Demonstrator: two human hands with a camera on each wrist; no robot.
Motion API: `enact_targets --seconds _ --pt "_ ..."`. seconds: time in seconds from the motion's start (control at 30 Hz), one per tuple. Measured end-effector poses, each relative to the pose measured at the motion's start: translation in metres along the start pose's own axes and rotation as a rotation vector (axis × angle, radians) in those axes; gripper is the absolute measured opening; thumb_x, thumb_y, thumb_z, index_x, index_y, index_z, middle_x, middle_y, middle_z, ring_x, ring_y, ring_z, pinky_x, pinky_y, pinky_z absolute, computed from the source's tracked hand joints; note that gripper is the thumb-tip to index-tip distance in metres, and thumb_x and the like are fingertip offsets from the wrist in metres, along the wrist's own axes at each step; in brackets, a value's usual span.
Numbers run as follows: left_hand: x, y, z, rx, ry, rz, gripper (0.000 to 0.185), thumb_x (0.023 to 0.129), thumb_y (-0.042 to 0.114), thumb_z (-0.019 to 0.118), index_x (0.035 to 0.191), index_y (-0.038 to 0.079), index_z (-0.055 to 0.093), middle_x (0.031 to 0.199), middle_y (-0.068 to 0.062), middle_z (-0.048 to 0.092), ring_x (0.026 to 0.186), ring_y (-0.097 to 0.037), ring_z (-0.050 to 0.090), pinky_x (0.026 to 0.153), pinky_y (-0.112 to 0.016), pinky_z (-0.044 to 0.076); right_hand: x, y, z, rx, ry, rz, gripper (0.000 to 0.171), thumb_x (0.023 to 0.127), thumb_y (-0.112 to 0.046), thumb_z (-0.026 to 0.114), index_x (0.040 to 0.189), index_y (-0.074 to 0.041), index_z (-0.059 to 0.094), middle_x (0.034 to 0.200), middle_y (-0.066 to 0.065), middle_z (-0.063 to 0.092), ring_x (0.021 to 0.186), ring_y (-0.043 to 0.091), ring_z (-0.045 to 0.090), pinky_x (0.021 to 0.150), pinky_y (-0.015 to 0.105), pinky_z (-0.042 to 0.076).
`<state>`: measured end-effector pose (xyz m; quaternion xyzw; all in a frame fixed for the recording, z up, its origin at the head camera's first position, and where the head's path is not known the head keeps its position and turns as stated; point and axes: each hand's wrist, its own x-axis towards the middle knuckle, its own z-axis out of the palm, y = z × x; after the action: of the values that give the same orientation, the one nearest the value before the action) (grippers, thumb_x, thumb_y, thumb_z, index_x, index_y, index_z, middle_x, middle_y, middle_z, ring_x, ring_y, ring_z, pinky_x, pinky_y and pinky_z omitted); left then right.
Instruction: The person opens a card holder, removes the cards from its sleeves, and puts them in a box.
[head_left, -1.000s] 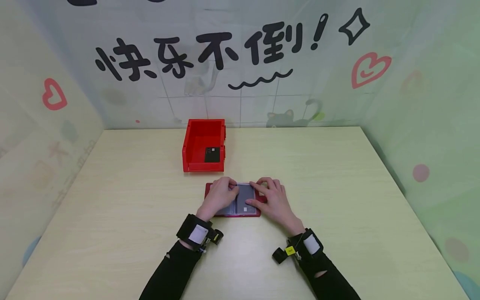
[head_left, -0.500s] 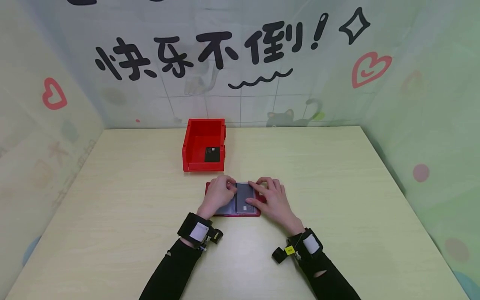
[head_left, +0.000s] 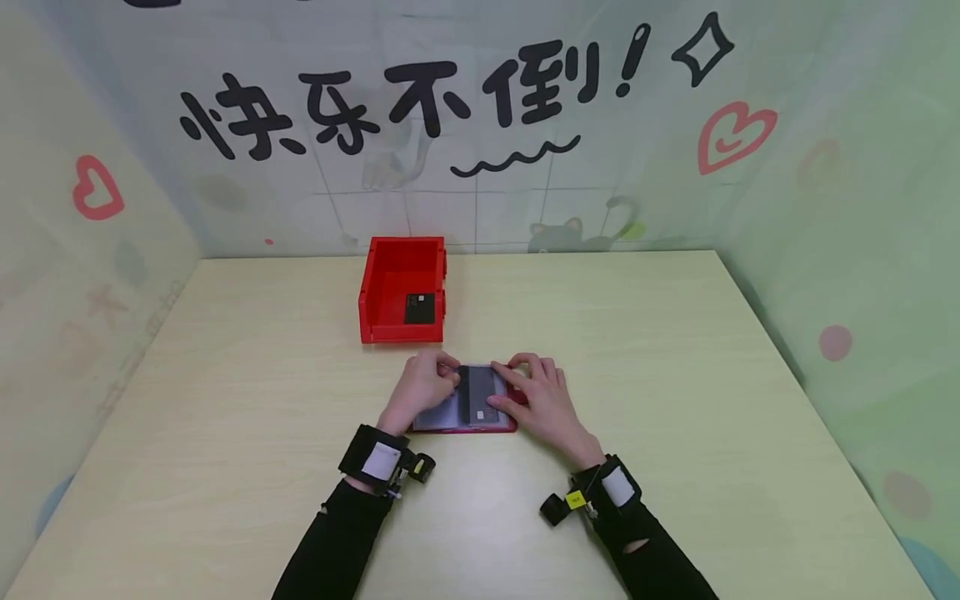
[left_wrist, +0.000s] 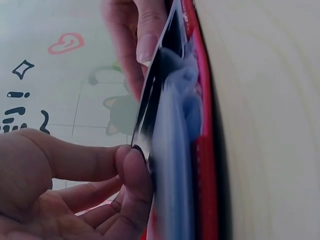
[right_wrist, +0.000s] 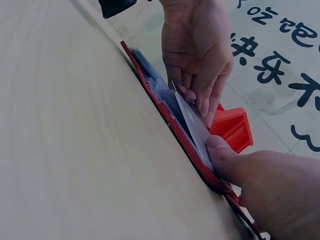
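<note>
A red card holder [head_left: 512,425] lies spread on the table, its clear plastic sleeves [head_left: 435,417] facing up. My left hand [head_left: 420,385] pinches the edge of a dark card [head_left: 464,400] between thumb and finger. Part of that card sticks out leftward from the right-hand sleeve; the rest shows greyish through the plastic. In the left wrist view the sleeve page stands a little raised, with the left fingertips [left_wrist: 134,162] at its edge. My right hand [head_left: 546,404] rests on the sleeve's right side, thumb [right_wrist: 220,150] and forefinger pressing it from above.
Behind the card holder stands a red bin [head_left: 401,333] with a black card [head_left: 419,308] lying inside. The pale wooden table [head_left: 637,333] extends to both sides. Printed fabric walls [head_left: 337,208] enclose its back and sides.
My left hand has shifted left, drawing the dark card partly out of its sleeve. The right hand has stayed nearly in place. The head view has turned slightly.
</note>
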<state>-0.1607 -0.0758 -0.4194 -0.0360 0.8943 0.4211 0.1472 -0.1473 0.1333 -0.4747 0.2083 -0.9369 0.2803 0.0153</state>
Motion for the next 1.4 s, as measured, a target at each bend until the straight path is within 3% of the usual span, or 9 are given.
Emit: enact_targets --seconds 0.23,0.37,0.63,0.73,0.9,1.03,1.17,1.3,1.4 --pt "-0.003 0.001 0.004 0.003 0.037 0.06 0.037 0.09 0.021 0.076 0.118 -0.002 0.07 0.097 -0.015 0.072 0.084 -0.022 0.061 0.07 -0.027 0.046 -0.001 0.002 -0.001 -0.006 0.012 -0.004 0.057 0.091 -0.042 0.072 0.142 -0.018 0.06 0.131 0.01 0.048 0.119 0.032 0.038 0.101 0.05 0.033" --pt "-0.004 -0.001 0.004 0.001 0.047 0.05 0.041 0.086 0.02 0.08 0.119 -0.002 0.07 0.093 -0.014 0.073 0.083 -0.022 0.063 0.071 -0.028 0.048 0.0 0.001 -0.001 -0.003 0.012 -0.009 0.057 0.091 -0.041 0.072 0.142 -0.018 0.059 0.131 0.01 0.048 0.118 0.033 0.038 0.099 0.049 0.032" --pt "-0.004 -0.012 -0.012 -0.108 -0.006 -0.055 0.036 0.093 0.018 0.072 0.123 -0.001 0.069 0.108 -0.019 0.072 0.081 -0.022 0.069 0.081 -0.034 0.057 0.002 -0.003 0.0 -0.005 0.024 -0.01 0.056 0.091 -0.039 0.073 0.14 -0.017 0.061 0.13 0.011 0.049 0.118 0.033 0.038 0.096 0.048 0.032" --pt "-0.005 -0.014 -0.017 -0.12 -0.016 -0.062 0.035 0.097 0.018 0.066 0.125 -0.001 0.066 0.117 -0.021 0.07 0.089 -0.026 0.068 0.082 -0.035 0.059 0.001 -0.002 0.0 -0.013 0.027 -0.013 0.055 0.091 -0.038 0.073 0.14 -0.017 0.061 0.129 0.011 0.049 0.118 0.033 0.038 0.096 0.048 0.032" --pt "-0.005 -0.017 -0.024 -0.089 0.004 -0.064 0.038 0.101 0.017 0.058 0.133 -0.003 0.058 0.133 -0.025 0.063 0.111 -0.036 0.065 0.095 -0.044 0.057 0.001 -0.001 0.0 -0.008 0.02 -0.016 0.055 0.091 -0.039 0.073 0.14 -0.017 0.061 0.13 0.011 0.049 0.119 0.033 0.038 0.097 0.049 0.032" --pt "-0.002 -0.017 -0.035 -0.096 0.051 -0.034 0.04 0.102 0.016 0.056 0.137 -0.005 0.054 0.135 -0.027 0.06 0.119 -0.04 0.062 0.101 -0.049 0.054 0.0 -0.001 0.0 -0.006 0.02 -0.021 0.054 0.091 -0.039 0.073 0.139 -0.017 0.062 0.13 0.011 0.049 0.119 0.034 0.038 0.096 0.048 0.032" --pt "0.004 -0.018 -0.047 -0.118 0.13 0.037 0.042 0.102 0.015 0.056 0.138 -0.006 0.053 0.128 -0.029 0.064 0.111 -0.041 0.067 0.096 -0.049 0.056 0.0 -0.002 -0.001 0.001 0.018 -0.024 0.054 0.091 -0.038 0.072 0.139 -0.016 0.062 0.13 0.012 0.049 0.118 0.034 0.038 0.096 0.048 0.032" --pt "0.015 -0.023 -0.056 -0.146 0.251 0.1 0.039 0.101 0.015 0.058 0.135 -0.005 0.057 0.117 -0.029 0.07 0.092 -0.038 0.068 0.074 -0.033 0.059 0.0 -0.001 0.0 0.002 0.018 -0.027 0.054 0.091 -0.038 0.072 0.139 -0.016 0.062 0.13 0.012 0.049 0.12 0.035 0.038 0.097 0.049 0.032" --pt "0.024 -0.025 -0.059 -0.173 0.34 0.115 0.037 0.101 0.014 0.058 0.133 -0.004 0.059 0.115 -0.029 0.07 0.087 -0.034 0.065 0.059 -0.02 0.046 0.0 -0.001 0.0 -0.001 0.019 -0.032 0.054 0.091 -0.038 0.072 0.139 -0.016 0.062 0.13 0.012 0.049 0.12 0.035 0.038 0.097 0.049 0.032"
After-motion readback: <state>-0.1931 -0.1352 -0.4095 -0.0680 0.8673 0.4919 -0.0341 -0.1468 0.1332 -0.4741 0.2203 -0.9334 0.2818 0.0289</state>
